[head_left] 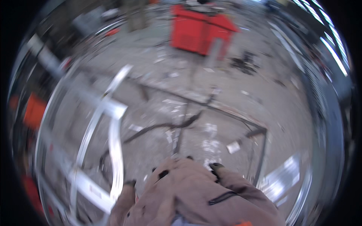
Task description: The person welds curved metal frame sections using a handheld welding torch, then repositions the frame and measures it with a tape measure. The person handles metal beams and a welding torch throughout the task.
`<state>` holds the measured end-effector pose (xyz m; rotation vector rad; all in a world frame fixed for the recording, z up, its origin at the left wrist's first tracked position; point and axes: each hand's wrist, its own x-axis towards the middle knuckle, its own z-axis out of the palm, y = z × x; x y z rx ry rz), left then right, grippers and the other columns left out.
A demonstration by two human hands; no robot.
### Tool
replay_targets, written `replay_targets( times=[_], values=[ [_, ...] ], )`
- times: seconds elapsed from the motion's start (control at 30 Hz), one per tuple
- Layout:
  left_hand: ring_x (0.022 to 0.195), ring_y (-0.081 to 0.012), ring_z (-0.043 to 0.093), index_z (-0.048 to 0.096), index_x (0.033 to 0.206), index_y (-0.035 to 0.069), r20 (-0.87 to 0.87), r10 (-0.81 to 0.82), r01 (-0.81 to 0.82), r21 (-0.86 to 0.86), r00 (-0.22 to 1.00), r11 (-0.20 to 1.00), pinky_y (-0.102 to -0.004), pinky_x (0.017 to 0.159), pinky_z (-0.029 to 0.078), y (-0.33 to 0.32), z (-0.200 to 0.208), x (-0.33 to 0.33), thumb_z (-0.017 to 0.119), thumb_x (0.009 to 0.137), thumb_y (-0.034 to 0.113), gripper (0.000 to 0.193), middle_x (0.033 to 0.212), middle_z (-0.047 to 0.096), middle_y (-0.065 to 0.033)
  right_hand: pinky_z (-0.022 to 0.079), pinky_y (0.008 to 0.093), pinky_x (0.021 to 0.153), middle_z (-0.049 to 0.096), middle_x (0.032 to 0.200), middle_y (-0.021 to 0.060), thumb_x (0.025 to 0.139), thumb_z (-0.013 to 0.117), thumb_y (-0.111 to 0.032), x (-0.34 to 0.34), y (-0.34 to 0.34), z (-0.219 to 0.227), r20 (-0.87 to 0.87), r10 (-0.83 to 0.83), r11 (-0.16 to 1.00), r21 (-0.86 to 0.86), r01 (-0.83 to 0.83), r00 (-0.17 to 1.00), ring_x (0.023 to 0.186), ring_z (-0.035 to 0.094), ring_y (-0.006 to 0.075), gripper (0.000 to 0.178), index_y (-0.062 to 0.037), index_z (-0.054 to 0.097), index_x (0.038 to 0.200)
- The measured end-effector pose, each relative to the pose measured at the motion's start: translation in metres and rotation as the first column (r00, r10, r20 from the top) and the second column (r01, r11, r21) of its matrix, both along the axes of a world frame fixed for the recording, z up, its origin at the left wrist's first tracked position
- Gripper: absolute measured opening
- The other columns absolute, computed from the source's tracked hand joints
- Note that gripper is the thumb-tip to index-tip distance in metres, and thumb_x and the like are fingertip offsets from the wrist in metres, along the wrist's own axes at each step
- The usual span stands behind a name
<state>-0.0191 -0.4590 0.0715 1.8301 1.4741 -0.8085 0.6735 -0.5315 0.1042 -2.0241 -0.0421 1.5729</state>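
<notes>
My left hand [131,183], in a dark glove, shows only in part beyond the brown sleeve, close to the lower end of a shiny metal strip [115,150]. Whether it touches the strip cannot be made out. My right hand [215,166], also dark-gloved, hangs beside my jacket, partly covered by its sleeve. Blur hides the fingers of both. To the left stands a pale metal frame [87,137] of long bars joined by crosspieces. A thin dark rectangular frame [230,114] lies on the floor ahead of me.
Farther ahead stands a red bin [188,32] with things on top. Dark debris [245,64] and scattered light scraps lie on the grey floor. A shiny sheet [282,177] is at the right, near long metal lengths [320,94]. An orange object [34,112] sits at the far left.
</notes>
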Motion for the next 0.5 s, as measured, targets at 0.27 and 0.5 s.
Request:
replay_targets(
  times=[0.27, 0.5],
  values=[
    [0.143, -0.0426, 0.079, 0.082, 0.155, 0.003, 0.03, 0.982, -0.982, 0.013, 0.187, 0.187, -0.0507, 0.124, 0.058, -0.154, -0.004, 0.061, 0.089, 0.095, 0.073, 0.092, 0.154, 0.083, -0.0231, 0.068, 0.0473, 0.091, 0.087, 0.13, 0.0156, 0.113, 0.086, -0.044, 0.068, 0.031, -0.054, 0.063, 0.571, 0.814, -0.176, -0.554, 0.818, 0.106, 0.083, 0.03, 0.064, -0.0026, 0.075, 0.161],
    [0.139, -0.0449, 0.08, 0.086, 0.147, 0.003, -0.197, 0.952, -0.971, -0.006, 0.234, 0.237, -0.0529, 0.122, 0.058, -0.303, -0.026, 0.099, 0.085, 0.103, 0.065, 0.076, 0.149, 0.085, -0.0239, 0.066, 0.0484, 0.096, 0.088, 0.131, 0.016, 0.113, 0.082, -0.051, 0.06, 0.084, -0.077, 0.038, 0.701, 0.708, -0.158, -0.688, 0.713, 0.111, 0.083, 0.0314, 0.066, -0.0018, 0.078, 0.158]
  ],
)
